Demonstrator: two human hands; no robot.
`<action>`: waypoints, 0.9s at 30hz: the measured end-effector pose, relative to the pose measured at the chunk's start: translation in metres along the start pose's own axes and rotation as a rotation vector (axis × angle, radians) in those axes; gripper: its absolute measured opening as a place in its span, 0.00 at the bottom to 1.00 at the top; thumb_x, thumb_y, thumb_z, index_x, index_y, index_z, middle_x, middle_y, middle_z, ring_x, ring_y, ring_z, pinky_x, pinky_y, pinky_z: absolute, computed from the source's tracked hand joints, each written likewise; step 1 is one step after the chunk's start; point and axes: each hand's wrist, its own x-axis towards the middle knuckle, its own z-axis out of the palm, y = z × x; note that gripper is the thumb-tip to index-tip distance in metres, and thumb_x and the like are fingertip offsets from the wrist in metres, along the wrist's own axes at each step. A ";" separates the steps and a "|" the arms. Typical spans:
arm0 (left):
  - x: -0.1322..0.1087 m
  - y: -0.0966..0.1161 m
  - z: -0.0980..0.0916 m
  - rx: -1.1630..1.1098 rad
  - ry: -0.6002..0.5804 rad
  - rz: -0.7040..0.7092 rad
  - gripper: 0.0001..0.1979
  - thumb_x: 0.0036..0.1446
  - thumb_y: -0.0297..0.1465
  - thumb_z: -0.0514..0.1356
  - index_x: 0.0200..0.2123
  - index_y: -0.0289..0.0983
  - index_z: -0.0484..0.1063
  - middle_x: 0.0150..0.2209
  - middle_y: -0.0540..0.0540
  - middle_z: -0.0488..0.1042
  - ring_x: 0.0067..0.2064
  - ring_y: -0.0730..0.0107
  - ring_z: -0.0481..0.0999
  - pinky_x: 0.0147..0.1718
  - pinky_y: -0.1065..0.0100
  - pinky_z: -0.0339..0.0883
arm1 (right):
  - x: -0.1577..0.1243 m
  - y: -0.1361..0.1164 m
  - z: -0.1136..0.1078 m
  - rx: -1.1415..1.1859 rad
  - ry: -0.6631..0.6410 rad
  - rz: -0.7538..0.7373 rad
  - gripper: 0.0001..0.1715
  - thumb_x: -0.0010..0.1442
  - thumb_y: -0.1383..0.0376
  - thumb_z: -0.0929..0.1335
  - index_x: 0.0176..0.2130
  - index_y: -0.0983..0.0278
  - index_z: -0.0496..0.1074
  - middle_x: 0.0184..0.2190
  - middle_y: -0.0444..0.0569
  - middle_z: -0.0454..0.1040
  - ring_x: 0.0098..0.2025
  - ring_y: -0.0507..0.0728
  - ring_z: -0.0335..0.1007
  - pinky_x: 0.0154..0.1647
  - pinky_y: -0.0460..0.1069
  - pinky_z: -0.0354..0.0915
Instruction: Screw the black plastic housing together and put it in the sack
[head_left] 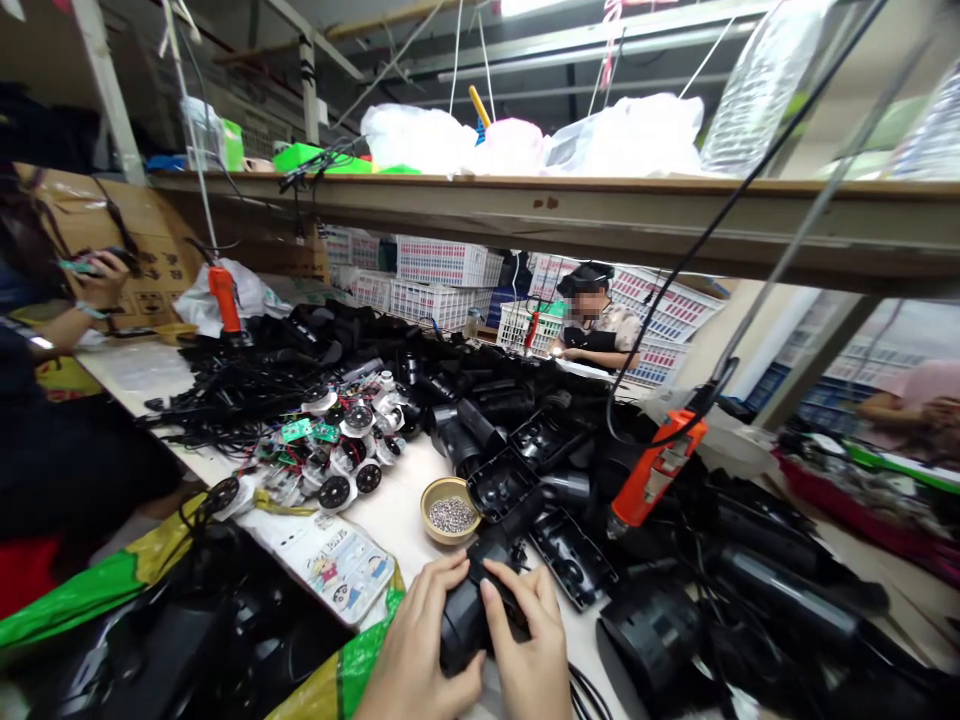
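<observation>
Black housing [469, 615] sits gripped between left hand [420, 655] and right hand [529, 645].

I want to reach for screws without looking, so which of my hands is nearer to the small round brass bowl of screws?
Left. Your left hand lies just below the small round brass bowl of screws; your right hand is farther off, below and to its right.

A long wooden shelf [600, 200] spans the room above the white worktable [390, 510], carrying plastic bags [622, 135] under a ceiling strip light [525, 6] (partly out of frame), with stacked white crates [442, 262] and cardboard boxes [150, 250] behind.
</observation>
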 end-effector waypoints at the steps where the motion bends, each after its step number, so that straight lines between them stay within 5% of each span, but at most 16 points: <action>1: 0.000 0.001 0.001 0.006 0.011 0.005 0.39 0.48 0.21 0.61 0.63 0.46 0.57 0.61 0.38 0.70 0.64 0.48 0.73 0.59 0.37 0.73 | 0.000 0.002 0.000 -0.020 0.004 -0.008 0.20 0.67 0.45 0.68 0.48 0.51 0.82 0.41 0.48 0.68 0.44 0.60 0.71 0.52 0.54 0.66; 8: 0.000 0.003 0.001 0.051 -0.003 0.015 0.43 0.49 0.22 0.61 0.67 0.48 0.53 0.62 0.38 0.70 0.64 0.49 0.73 0.59 0.39 0.74 | 0.009 0.019 -0.012 -0.173 -0.117 -0.173 0.16 0.69 0.52 0.68 0.51 0.52 0.81 0.35 0.46 0.68 0.38 0.56 0.74 0.45 0.51 0.72; 13: -0.006 -0.001 0.010 0.116 0.026 0.055 0.47 0.51 0.23 0.60 0.72 0.47 0.48 0.64 0.36 0.69 0.64 0.46 0.72 0.58 0.40 0.75 | 0.010 0.021 -0.018 -0.249 -0.135 -0.237 0.15 0.71 0.54 0.67 0.52 0.50 0.79 0.39 0.47 0.72 0.43 0.57 0.75 0.47 0.51 0.72; 19: -0.005 0.003 -0.007 0.039 -0.100 -0.016 0.46 0.54 0.25 0.64 0.72 0.49 0.50 0.68 0.38 0.65 0.68 0.51 0.68 0.64 0.46 0.69 | 0.006 0.007 -0.019 -0.445 -0.054 -0.355 0.13 0.70 0.50 0.68 0.50 0.47 0.78 0.39 0.43 0.78 0.45 0.62 0.75 0.56 0.61 0.57; 23: 0.031 0.002 -0.038 -0.001 -0.148 -0.056 0.30 0.67 0.40 0.59 0.69 0.43 0.59 0.71 0.39 0.63 0.72 0.56 0.63 0.68 0.54 0.64 | 0.003 -0.003 -0.015 -0.467 0.011 -0.339 0.16 0.71 0.47 0.66 0.48 0.48 0.78 0.39 0.42 0.78 0.46 0.63 0.72 0.57 0.62 0.50; 25: 0.064 -0.004 -0.049 0.133 -0.097 -0.110 0.23 0.74 0.38 0.47 0.65 0.38 0.66 0.67 0.37 0.68 0.70 0.60 0.66 0.69 0.55 0.62 | 0.002 -0.004 -0.013 -0.456 0.018 -0.328 0.16 0.71 0.46 0.65 0.48 0.48 0.78 0.39 0.42 0.77 0.46 0.63 0.71 0.57 0.61 0.50; 27: 0.098 -0.015 -0.051 0.228 -0.143 -0.149 0.21 0.75 0.32 0.45 0.59 0.37 0.73 0.60 0.36 0.76 0.63 0.61 0.74 0.66 0.54 0.66 | 0.001 -0.003 -0.012 -0.449 0.025 -0.317 0.16 0.71 0.46 0.65 0.48 0.48 0.77 0.37 0.42 0.76 0.45 0.63 0.71 0.56 0.61 0.50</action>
